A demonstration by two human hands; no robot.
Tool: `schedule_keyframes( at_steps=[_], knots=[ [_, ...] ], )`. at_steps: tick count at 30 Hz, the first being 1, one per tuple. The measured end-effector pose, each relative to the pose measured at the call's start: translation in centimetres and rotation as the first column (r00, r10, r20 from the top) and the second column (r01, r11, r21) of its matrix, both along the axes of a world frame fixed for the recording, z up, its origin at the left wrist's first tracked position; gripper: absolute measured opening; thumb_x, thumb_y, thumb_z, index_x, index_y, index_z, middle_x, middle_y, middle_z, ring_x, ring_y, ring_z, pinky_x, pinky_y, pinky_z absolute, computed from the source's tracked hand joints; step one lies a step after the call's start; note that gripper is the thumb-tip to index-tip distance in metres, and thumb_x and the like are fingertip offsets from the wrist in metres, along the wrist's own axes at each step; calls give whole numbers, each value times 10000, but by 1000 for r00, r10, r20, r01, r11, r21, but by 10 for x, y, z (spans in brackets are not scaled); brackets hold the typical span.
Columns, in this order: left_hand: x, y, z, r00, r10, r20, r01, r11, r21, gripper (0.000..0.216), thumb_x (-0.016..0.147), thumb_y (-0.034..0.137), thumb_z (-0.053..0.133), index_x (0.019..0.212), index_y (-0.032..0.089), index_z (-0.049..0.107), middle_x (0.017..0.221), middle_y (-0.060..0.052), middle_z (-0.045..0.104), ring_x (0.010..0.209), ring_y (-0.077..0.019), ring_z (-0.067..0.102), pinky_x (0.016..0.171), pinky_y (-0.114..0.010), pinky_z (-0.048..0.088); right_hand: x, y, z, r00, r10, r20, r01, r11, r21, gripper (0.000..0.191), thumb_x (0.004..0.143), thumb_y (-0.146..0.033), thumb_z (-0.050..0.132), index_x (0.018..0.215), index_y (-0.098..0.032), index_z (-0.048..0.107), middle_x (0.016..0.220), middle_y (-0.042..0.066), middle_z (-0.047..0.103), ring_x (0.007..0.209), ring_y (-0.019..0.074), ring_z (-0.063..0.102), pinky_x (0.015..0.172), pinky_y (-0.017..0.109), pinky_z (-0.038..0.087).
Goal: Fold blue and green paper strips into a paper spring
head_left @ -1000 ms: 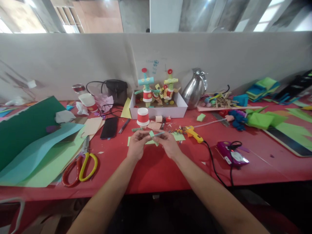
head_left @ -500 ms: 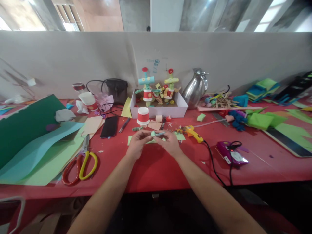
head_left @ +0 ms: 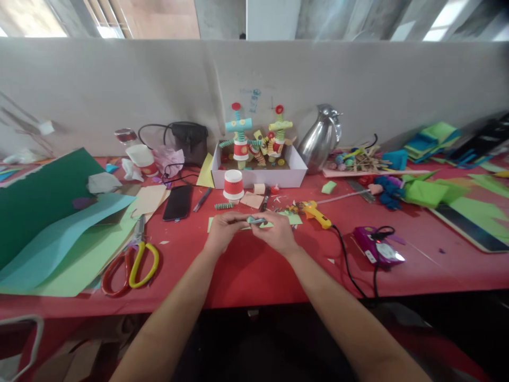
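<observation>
My left hand [head_left: 226,231] and my right hand [head_left: 275,233] meet over the middle of the red table, fingertips closed on a small folded paper strip [head_left: 256,220] in light green and blue. Fingers cover much of the strip. Beneath the hands lies a light green paper sheet [head_left: 294,218]. Just beyond the left hand is a green striped paper spring [head_left: 224,206]. An upside-down red and white paper cup [head_left: 233,184] stands behind it. A yellow hot glue gun [head_left: 317,215] rests right of my right hand.
Scissors [head_left: 137,260] and coloured paper sheets [head_left: 67,265] lie at left, beside a phone [head_left: 177,202]. A white box [head_left: 258,179] with paper-cup figures stands at the back, next to a steel jug [head_left: 320,140]. A black cord runs near a purple device [head_left: 377,247] at right.
The blue end of the strip, which stuck out to the right, now sits lower and closer against the fingers. Both hands stay in place, and the view has tilted slightly down.
</observation>
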State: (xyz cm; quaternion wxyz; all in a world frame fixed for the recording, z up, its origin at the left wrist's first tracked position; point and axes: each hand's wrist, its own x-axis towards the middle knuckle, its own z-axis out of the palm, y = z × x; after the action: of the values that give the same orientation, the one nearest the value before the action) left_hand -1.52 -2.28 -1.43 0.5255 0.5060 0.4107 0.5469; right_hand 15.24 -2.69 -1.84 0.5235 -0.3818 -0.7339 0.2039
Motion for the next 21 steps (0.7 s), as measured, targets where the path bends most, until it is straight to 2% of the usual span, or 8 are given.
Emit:
schedule_keyframes(
  at_steps=[4, 8, 10, 13, 16, 21],
  knots=[
    [1, 2, -7, 998, -15, 55, 18, 999, -51, 202, 581, 163, 801, 780, 179, 770, 767, -39, 737, 724, -164, 656, 762, -309, 535, -1, -1, 1, 998, 22, -55, -27, 995, -92, 134, 743, -231, 655, 863, -204, 709, 786, 35, 712, 673, 161, 642, 643, 285, 521],
    [1, 3, -7, 995, -65, 73, 72, 993, -98, 226, 632, 218, 796, 851, 173, 761, 822, -49, 742, 760, -156, 664, 784, -295, 520, -2, 3, 3, 994, 23, -104, -47, 972, -231, 93, 721, -241, 659, 790, -195, 701, 713, 12, 688, 635, 148, 608, 611, 271, 493],
    [-1, 3, -5, 994, -88, 65, 96, 986, -139, 255, 623, 237, 814, 861, 165, 757, 831, -57, 740, 768, -156, 665, 793, -289, 512, -2, 6, 2, 991, 39, -130, -81, 938, -338, 98, 704, -258, 673, 762, -184, 701, 674, 6, 674, 611, 145, 593, 585, 266, 473],
    [-5, 3, -2, 994, -105, 30, 109, 973, -204, 289, 608, 258, 834, 865, 152, 756, 809, -68, 737, 750, -159, 667, 783, -287, 512, -1, 10, -3, 967, 93, -236, -198, 858, -473, 168, 695, -298, 695, 807, -173, 707, 713, 13, 690, 630, 147, 605, 610, 274, 474],
    [-8, 4, -2, 993, -108, 40, 114, 965, -235, 314, 612, 274, 838, 885, 143, 753, 844, -79, 739, 777, -166, 676, 809, -300, 521, -1, 12, -6, 934, 86, -347, -266, 815, -515, 225, 678, -333, 731, 840, -181, 693, 777, 18, 703, 678, 147, 620, 664, 286, 484],
    [-7, 6, -1, 980, -92, 177, 148, 932, -330, 265, 618, 250, 835, 835, 124, 750, 841, -64, 732, 794, -149, 676, 853, -285, 532, 0, 11, -2, 906, 52, -420, -282, 813, -509, 269, 646, -372, 781, 846, -207, 709, 767, 0, 692, 703, 143, 609, 699, 290, 481]
  ],
)
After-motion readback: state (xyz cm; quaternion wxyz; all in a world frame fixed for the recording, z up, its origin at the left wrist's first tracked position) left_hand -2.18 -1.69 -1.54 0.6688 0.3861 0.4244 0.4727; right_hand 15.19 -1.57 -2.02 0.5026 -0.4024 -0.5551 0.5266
